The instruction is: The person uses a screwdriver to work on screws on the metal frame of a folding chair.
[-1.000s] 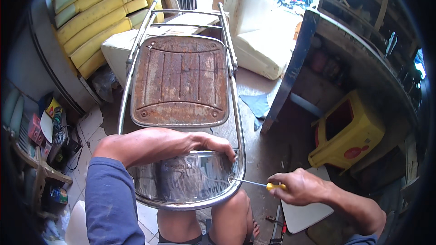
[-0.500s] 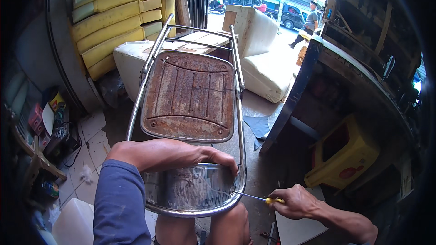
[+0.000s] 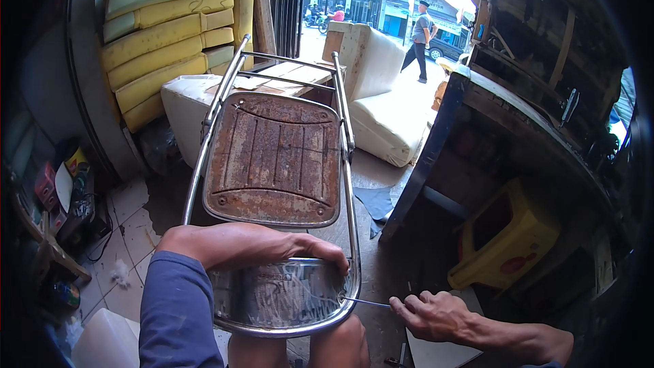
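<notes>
A folding metal chair lies across my knees, its rusty seat plate farther away and its shiny, scuffed backrest close to me. My left forearm crosses over the backrest. The fingers of my left hand bend down over its upper right edge, beside the chrome tube. In my right hand is a screwdriver, its thin shaft pointing left. The tip meets the backrest's right corner, at a small round fixing. My curled fingers hide its handle.
Yellow foam pads are stacked at the far left. Pale upholstered blocks stand beyond the chair. On the right, a yellow plastic stool sits under a dark-edged table. Tools and clutter lie left. Outside, a person walks.
My right hand has shifted its grip on the screwdriver, so the yellow handle is now covered. The tip stays at the corner. The view has shifted slightly; the walking person is farther left.
</notes>
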### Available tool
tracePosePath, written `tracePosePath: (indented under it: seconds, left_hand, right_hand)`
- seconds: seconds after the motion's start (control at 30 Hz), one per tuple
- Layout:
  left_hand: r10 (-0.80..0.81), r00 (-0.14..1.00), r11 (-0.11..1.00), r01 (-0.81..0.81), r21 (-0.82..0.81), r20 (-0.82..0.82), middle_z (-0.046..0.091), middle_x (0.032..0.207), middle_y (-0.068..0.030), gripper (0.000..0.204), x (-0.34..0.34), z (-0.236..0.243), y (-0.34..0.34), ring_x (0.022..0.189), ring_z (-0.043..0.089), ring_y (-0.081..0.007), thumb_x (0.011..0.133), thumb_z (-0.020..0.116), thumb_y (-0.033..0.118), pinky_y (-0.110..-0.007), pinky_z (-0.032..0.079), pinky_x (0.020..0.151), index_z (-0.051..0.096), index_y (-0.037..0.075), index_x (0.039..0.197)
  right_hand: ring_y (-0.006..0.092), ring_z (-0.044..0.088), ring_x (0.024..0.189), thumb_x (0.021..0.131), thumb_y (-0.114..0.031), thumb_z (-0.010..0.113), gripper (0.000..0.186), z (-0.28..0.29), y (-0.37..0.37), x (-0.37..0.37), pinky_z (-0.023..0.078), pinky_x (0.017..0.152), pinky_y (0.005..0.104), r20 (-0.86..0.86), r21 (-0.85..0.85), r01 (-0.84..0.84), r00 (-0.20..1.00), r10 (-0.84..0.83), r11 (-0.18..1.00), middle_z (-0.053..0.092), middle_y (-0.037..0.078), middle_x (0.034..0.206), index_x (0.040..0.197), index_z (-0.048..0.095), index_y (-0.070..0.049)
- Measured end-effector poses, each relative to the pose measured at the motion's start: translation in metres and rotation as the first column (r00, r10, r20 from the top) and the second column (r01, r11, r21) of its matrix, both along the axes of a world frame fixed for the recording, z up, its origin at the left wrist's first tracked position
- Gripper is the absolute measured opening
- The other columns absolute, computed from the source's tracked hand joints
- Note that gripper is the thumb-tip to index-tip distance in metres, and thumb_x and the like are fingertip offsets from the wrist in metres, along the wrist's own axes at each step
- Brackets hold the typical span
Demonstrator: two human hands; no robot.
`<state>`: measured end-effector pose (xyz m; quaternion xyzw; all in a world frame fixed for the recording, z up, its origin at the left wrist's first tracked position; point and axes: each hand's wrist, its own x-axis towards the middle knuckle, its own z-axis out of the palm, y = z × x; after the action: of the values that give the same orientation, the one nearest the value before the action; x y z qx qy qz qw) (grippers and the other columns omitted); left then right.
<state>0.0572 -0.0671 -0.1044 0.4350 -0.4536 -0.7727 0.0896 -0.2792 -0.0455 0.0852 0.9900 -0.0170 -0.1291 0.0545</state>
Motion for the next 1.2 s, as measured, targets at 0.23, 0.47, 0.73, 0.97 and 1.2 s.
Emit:
tracePosePath:
  seconds: [0.23, 0.47, 0.73, 0.97, 1.2]
  left_hand:
    - [-0.027, 0.999, 0.997, 0.028, 0.075, -0.024, 0.074, 0.093, -0.0058, 0.025, 0.005, -0.017, -0.007, 0.08, 0.067, -0.0144, 0.095, 0.064, 0.023, -0.034, 0.056, 0.078, 0.074, 0.001, 0.104]
    - [-0.032, 0.999, 0.997, 0.032, 0.065, -0.004, 0.074, 0.094, -0.0078, 0.027, 0.008, -0.006, 0.0, 0.081, 0.069, -0.016, 0.094, 0.064, 0.024, -0.036, 0.058, 0.078, 0.074, 0.001, 0.105]
    - [-0.024, 1.0, 0.999, 0.024, 0.031, -0.011, 0.074, 0.094, -0.0069, 0.026, -0.004, 0.017, 0.0, 0.08, 0.069, -0.0153, 0.094, 0.065, 0.024, -0.035, 0.058, 0.077, 0.074, 0.002, 0.104]
    - [-0.024, 1.0, 0.999, 0.024, -0.025, -0.001, 0.075, 0.09, -0.0092, 0.027, 0.0, -0.007, -0.005, 0.072, 0.07, -0.0185, 0.093, 0.063, 0.025, -0.036, 0.059, 0.07, 0.074, 0.002, 0.102]
    - [-0.021, 1.0, 0.999, 0.021, 0.05, -0.005, 0.075, 0.089, -0.0091, 0.027, -0.003, 0.019, -0.001, 0.071, 0.07, -0.0184, 0.093, 0.063, 0.025, -0.036, 0.059, 0.069, 0.074, 0.002, 0.101]
  right_hand:
    - [0.0348, 0.073, 0.068, 0.095, -0.027, 0.063, 0.04, -0.01, -0.013, 0.007, 0.062, 0.062, 0.044, -0.089, 0.346, 0.347, 0.937, -0.338, 0.872, 0.075, 0.017, 0.089, 0.132, 0.068, -0.01]
    - [0.0375, 0.073, 0.082, 0.095, -0.024, 0.064, 0.04, -0.004, -0.025, 0.025, 0.061, 0.076, 0.0411, -0.419, 0.45, 0.625, 0.779, -0.467, 0.638, 0.075, 0.017, 0.095, 0.13, 0.068, -0.005]
    - [0.0206, 0.065, 0.072, 0.092, -0.015, 0.065, 0.039, 0.003, -0.005, -0.004, 0.057, 0.054, 0.0353, 0.175, -0.181, -0.121, 0.973, 0.153, 0.976, 0.063, 0.011, 0.091, 0.128, 0.062, 0.0]
    - [0.0317, 0.07, 0.062, 0.097, -0.024, 0.064, 0.025, -0.005, -0.011, 0.004, 0.056, 0.047, 0.042, 0.043, 0.264, 0.222, 0.969, -0.241, 0.939, 0.067, 0.014, 0.078, 0.112, 0.07, -0.005]
    - [0.0359, 0.072, 0.072, 0.102, -0.034, 0.059, 0.036, 0.001, -0.017, 0.014, 0.06, 0.066, 0.0468, -0.147, 0.387, 0.415, 0.909, -0.389, 0.824, 0.074, 0.018, 0.086, 0.107, 0.075, -0.003]
